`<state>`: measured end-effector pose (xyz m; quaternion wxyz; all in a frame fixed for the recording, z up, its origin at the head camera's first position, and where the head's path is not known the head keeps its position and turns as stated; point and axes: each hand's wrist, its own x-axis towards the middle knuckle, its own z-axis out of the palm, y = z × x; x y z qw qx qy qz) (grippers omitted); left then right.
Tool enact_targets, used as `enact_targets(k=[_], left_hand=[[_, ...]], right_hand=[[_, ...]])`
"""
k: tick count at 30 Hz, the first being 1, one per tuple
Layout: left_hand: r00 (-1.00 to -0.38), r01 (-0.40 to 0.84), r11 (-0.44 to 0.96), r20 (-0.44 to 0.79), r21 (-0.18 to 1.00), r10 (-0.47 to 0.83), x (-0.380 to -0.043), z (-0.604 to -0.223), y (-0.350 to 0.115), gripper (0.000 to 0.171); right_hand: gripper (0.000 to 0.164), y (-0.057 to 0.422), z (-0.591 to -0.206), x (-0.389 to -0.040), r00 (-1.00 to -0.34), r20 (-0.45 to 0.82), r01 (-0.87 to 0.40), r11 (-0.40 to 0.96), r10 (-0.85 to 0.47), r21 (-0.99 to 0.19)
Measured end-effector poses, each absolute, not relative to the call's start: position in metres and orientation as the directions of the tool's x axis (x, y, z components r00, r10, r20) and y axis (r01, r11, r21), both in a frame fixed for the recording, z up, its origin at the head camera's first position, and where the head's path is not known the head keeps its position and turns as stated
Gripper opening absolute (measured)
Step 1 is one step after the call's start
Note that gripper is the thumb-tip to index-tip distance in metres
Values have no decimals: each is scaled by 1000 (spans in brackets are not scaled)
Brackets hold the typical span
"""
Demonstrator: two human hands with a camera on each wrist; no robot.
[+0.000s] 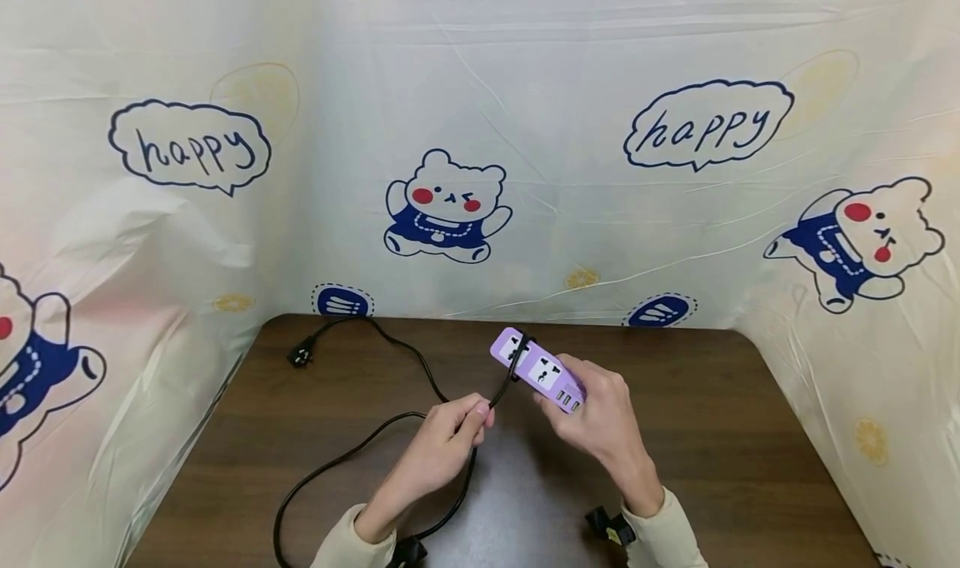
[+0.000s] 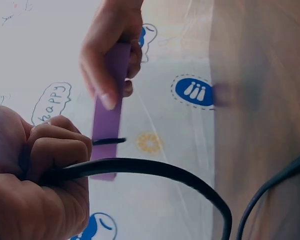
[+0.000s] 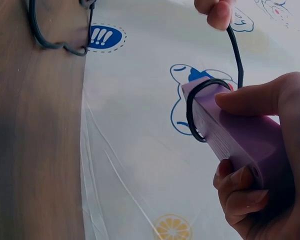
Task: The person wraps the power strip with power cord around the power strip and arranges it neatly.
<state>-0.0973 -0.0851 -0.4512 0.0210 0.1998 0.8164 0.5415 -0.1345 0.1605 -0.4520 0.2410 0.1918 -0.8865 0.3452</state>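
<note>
My right hand (image 1: 603, 406) grips a purple power strip (image 1: 543, 371) by its near end, with white sockets and several USB ports facing up. The black cord (image 3: 191, 107) is looped round the strip near its far end. Just left of it, my left hand (image 1: 448, 435) holds the cord in curled fingers, and the stretch between hand and strip looks taut. In the left wrist view the cord (image 2: 155, 167) comes out of that fist and bends down. The cord's plug (image 1: 302, 352) lies at the back left of the table.
Loose cord (image 1: 330, 461) curves over the left part of the brown wooden table (image 1: 720, 435). A white sheet (image 1: 570, 68) printed with bears surrounds the table at the back and sides. Small black devices (image 1: 611, 526) sit at the wrists.
</note>
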Motion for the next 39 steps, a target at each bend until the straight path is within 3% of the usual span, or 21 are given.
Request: enact_targets(k=[15,23,30,35,39], left_hand=[[-882,313,288,165,905,441,-107,-470,-82,28],[-842,66,-24,69,997,536,-111,-477,-81,34],[-847,-17,-90,33,996,531,-113,-480,-81,44],[-768,-97,-243,82,965,635,-114,-478,-85,33],[-724,-132,-287,105,949,681,-116,-478,-88,26]], right_hand=[[48,162,-443,-127,-860,497,-467,575,-117,-672],[48,163,-433,-119,-885,457,-436,501,-89,-747],[50,167,-428,-117,-892,445,-431,459,-85,-777],[48,171,-426,-117,-896,438,-426,421,-76,-800],[48,174,-425,-117,-897,435,-430,394,-81,-812]])
